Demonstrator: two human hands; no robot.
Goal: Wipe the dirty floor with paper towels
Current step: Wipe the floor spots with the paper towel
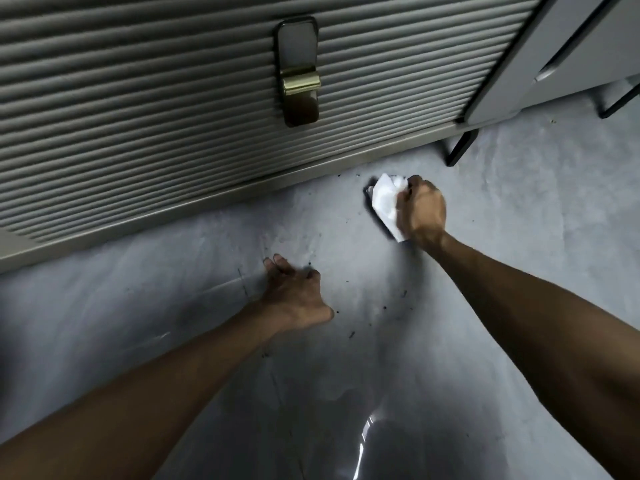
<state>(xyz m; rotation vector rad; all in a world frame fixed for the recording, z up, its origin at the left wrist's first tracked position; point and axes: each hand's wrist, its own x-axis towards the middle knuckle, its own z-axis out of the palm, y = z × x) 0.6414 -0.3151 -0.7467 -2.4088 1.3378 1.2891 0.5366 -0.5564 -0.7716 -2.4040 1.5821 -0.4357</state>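
Observation:
The grey floor (207, 278) is smooth and carries small dark crumbs and smudges (384, 306) between my two hands. My right hand (420, 211) is closed around a crumpled white paper towel (386, 200) and presses it onto the floor close to the cabinet base. A dark patch shows under the towel's left edge. My left hand (294, 296) rests on the floor nearer to me, fingers spread and holding nothing.
A ribbed grey cabinet front (138, 116) with a black and brass handle (299, 74) stands just beyond the hands. A black metal leg (460, 147) stands at its right corner. Another grey cabinet (571, 53) is at the far right. A glossy reflection (367, 438) lies on the near floor.

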